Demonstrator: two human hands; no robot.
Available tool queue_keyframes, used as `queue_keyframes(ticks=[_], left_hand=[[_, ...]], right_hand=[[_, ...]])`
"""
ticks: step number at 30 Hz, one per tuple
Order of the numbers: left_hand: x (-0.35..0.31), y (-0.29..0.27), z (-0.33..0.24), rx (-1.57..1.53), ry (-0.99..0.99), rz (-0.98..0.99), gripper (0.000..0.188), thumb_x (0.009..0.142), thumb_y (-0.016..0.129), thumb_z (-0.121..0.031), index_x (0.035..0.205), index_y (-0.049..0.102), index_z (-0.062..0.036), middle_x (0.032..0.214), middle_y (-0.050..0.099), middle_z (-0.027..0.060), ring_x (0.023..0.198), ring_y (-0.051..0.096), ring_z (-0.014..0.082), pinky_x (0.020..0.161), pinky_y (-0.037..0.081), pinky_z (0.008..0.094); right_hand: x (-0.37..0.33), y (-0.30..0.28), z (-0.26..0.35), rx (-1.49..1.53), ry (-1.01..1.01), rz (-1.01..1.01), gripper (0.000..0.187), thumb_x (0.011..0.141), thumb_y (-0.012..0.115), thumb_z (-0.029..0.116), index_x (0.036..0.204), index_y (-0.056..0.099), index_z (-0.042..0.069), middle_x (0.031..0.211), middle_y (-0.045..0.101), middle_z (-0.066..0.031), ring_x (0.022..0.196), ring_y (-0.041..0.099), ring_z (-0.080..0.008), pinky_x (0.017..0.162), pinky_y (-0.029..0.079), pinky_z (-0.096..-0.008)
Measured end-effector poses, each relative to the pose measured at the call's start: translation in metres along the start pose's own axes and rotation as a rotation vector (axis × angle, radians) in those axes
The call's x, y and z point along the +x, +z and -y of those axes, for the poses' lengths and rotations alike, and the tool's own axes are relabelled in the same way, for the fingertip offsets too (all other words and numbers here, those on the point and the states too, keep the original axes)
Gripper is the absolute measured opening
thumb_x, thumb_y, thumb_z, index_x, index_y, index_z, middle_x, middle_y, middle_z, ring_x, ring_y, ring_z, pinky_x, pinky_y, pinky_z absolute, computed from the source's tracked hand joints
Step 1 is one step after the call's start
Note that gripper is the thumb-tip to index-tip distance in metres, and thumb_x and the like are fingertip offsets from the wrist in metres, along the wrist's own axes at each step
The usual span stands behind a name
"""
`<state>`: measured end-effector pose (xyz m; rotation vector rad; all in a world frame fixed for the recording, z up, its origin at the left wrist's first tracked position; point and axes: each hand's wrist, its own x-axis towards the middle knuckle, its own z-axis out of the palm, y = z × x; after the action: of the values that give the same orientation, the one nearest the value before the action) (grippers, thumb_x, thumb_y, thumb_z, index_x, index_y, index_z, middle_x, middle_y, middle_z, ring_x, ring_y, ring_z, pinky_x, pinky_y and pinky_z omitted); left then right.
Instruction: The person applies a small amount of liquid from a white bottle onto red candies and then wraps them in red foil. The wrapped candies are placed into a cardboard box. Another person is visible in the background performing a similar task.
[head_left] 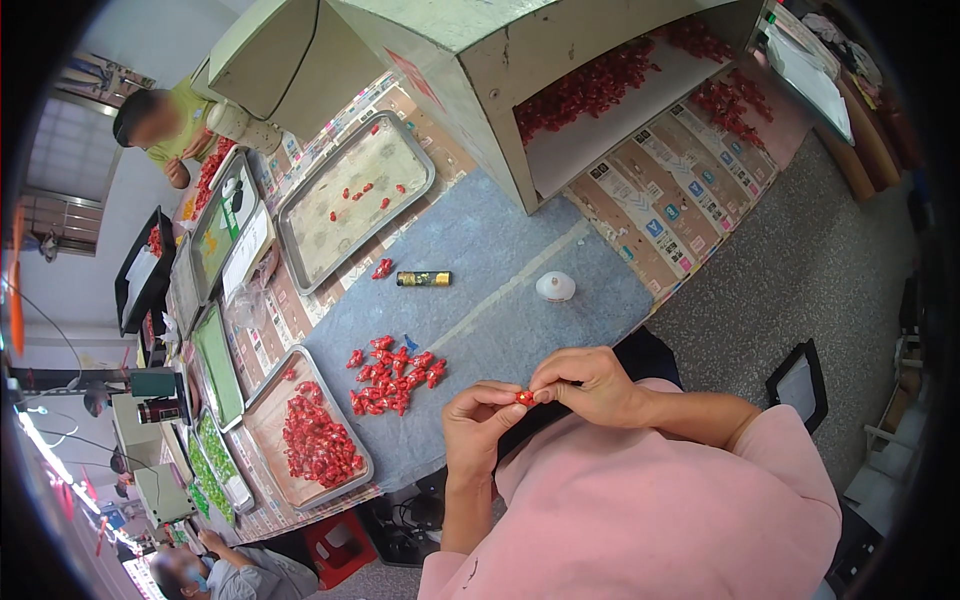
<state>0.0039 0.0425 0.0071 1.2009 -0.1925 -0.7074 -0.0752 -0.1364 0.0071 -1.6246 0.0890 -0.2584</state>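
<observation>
Just off the near edge of the blue cloth [480,325], a small red figure with a yellowish patch [524,398] sits between my fingertips. My left hand [474,422] pinches it from one side with thumb and fingers. From the other side my right hand [592,385] grips it, fingers pressed together. A loose pile of similar red figures [395,376] lies on the cloth to the left of my hands. Farther back are one small red cluster [382,268], a black-and-gold cylinder [424,279] lying on its side, and a white squat bottle with a pointed tip [556,287].
A metal tray of red figures [368,462] stands at left; another tray [283,215] behind holds a few red bits. A pale open-fronted box [492,135] with many red pieces inside blocks the far side. Two people [185,120] [245,575] sit at left.
</observation>
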Motion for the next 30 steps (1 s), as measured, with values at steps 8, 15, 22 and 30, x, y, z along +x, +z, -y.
queue_keyframes(ticks=[8,15,22,30], left_hand=[[-0.001,-0.002,0.002,-0.012,-0.013,-0.005,0.023,0.072,0.073,0.013,0.087,0.067,-0.0021,0.095,0.067,0.0123,0.087,0.066,0.02,0.078,0.055,0.0301],[0.008,-0.012,0.003,-0.054,0.048,0.007,0.022,0.076,0.071,0.012,0.094,0.065,-0.0002,0.098,0.066,0.0103,0.091,0.064,0.0172,0.082,0.052,0.0282],[0.005,-0.038,-0.001,0.136,0.146,-0.128,0.023,0.078,0.069,0.013,0.098,0.065,0.0013,0.103,0.063,0.0083,0.094,0.064,0.0159,0.082,0.053,0.0268],[-0.007,-0.061,0.0,0.72,0.296,-0.362,0.026,0.073,0.072,0.009,0.096,0.069,-0.001,0.098,0.066,0.01,0.09,0.064,0.0175,0.08,0.052,0.0272]], right_hand=[[0.001,0.0,0.0,-0.005,0.008,0.011,0.007,0.081,0.072,0.003,0.087,0.071,0.001,0.084,0.069,-0.0086,0.075,0.066,-0.0169,0.065,0.052,-0.0278],[0.015,0.0,-0.002,-0.122,-0.054,0.045,0.016,0.083,0.072,0.01,0.097,0.071,0.001,0.092,0.069,-0.0121,0.079,0.067,-0.0198,0.067,0.052,-0.0288],[0.01,-0.005,-0.003,-0.218,-0.05,-0.015,0.015,0.086,0.068,0.006,0.099,0.07,0.0,0.094,0.069,-0.0138,0.077,0.066,-0.0211,0.067,0.052,-0.029],[-0.004,-0.012,-0.006,-0.224,0.03,0.025,0.011,0.086,0.066,0.004,0.096,0.069,-0.001,0.088,0.068,-0.0115,0.067,0.061,-0.0169,0.06,0.048,-0.027]])
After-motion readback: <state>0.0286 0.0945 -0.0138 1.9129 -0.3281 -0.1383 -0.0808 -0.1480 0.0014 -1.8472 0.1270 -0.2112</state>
